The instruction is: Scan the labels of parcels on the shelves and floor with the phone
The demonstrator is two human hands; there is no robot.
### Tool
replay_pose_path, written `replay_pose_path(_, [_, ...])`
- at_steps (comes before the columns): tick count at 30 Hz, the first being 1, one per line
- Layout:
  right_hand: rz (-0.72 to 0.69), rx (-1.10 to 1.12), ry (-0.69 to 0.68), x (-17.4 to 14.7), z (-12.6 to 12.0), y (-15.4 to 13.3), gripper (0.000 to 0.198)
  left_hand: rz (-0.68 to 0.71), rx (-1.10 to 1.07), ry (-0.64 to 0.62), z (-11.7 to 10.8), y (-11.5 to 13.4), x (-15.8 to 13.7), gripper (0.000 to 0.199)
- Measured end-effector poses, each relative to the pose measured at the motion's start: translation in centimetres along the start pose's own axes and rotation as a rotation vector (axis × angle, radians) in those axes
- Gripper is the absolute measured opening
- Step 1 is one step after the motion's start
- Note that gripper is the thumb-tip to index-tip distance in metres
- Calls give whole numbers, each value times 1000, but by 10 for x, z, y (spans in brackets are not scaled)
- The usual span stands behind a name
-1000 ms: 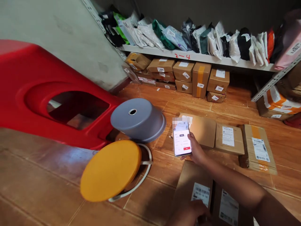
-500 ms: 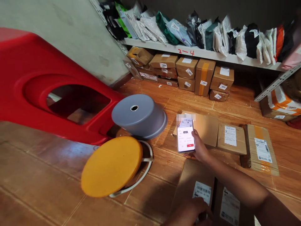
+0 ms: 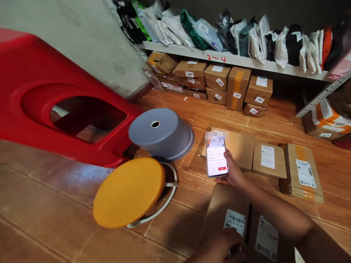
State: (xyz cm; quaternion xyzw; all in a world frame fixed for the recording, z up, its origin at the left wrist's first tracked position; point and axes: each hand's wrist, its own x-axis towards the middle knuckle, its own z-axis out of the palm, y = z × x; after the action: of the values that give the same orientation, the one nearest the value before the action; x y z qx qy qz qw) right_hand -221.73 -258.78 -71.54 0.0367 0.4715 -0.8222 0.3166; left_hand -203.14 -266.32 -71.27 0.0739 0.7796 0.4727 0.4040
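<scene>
My right hand (image 3: 233, 170) grips a smartphone (image 3: 216, 160), thumb along its right edge and the other fingers mostly behind it. The lit screen shows a label picture above a page with a red button. Beneath the phone's top part lies a flat cardboard box (image 3: 240, 149). At the bottom edge my left hand (image 3: 226, 244) has its fingers curled, over a box with a barcode label (image 3: 235, 221). Whatever is inside those fingers is too dark to make out. To its right is another labelled cardboard box (image 3: 253, 237).
Two labelled boxes, a small box (image 3: 270, 171) and a taped box (image 3: 309, 182), lie on the floor at right. Left are a yellow stool (image 3: 130, 193), a grey upturned stool (image 3: 161, 133) and a red plastic piece (image 3: 55, 73). Behind, a shelf (image 3: 200, 54) bears parcel bags above several boxes.
On the phone screen a small dark pop-up has vanished. The view has shifted very slightly; both hands keep nearly the same pose.
</scene>
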Motion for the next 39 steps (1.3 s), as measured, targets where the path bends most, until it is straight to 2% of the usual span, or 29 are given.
replay_pose_path(8, [-38, 25, -197, -24, -12, -9, 63, -30, -57, -12, -17, 26, -13, 25])
replay_pose_path(17, [-76, -64, -70, -49, -7, -2, 48, -44, -31, -21, -18, 30, -12, 24])
replay_pose_path(24, [-76, -24, -122, -63, -13, -4, 63, -62, -6, -12, -16, 32, -9, 24])
replay_pose_path(28, [-71, -10, -135, -73, -19, -10, 79, -65, -8, -1, -15, 29, -10, 25])
replay_pose_path(33, [-127, -37, -121, -85, -29, -11, 80, -52, -21, -12, -14, 26, -8, 21])
replay_pose_path(39, [-177, -60, -64, -96, -52, -14, 87, -1, -56, -2, -13, 20, -9, 20])
